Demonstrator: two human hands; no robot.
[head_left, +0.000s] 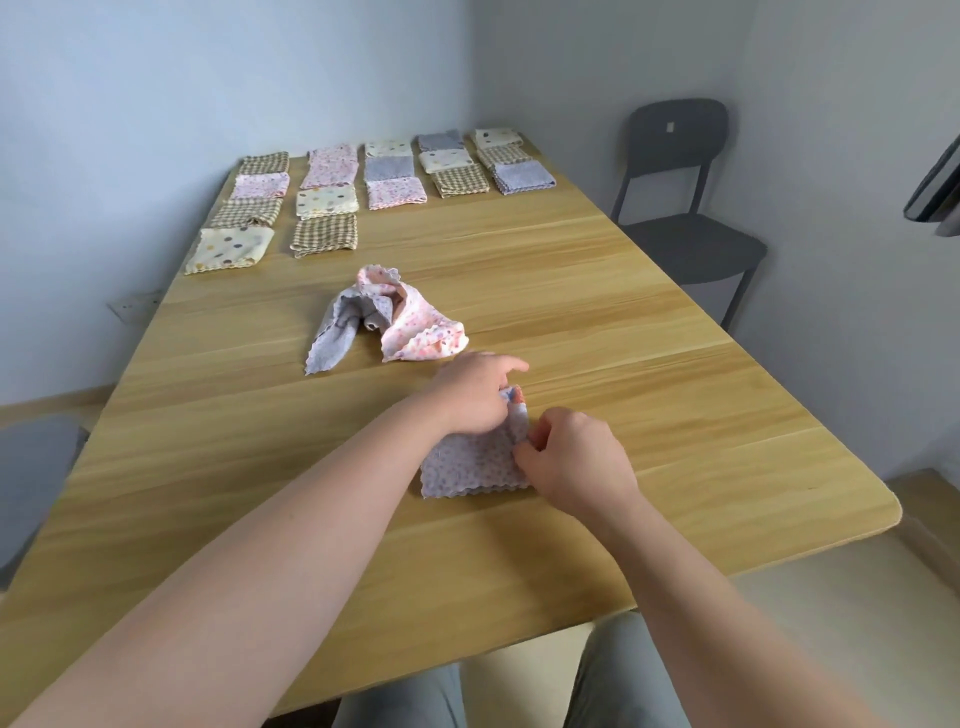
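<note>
Lilac cloth (467, 465) (scalloped) between left hand (475, 397) and right hand (574, 457)

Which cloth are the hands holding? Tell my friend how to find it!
Look at the wooden table, at the end nearest the person. The lilac dotted cloth lies there, gripped by the left hand and right hand. Unlike the crumpled pile behind it and the folded rows far off, only it is held.

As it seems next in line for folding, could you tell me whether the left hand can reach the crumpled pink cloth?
Probably yes: the crumpled pink cloth lies just beyond the left hand, only bare table between them. It must first release the lilac cloth it holds.
</note>
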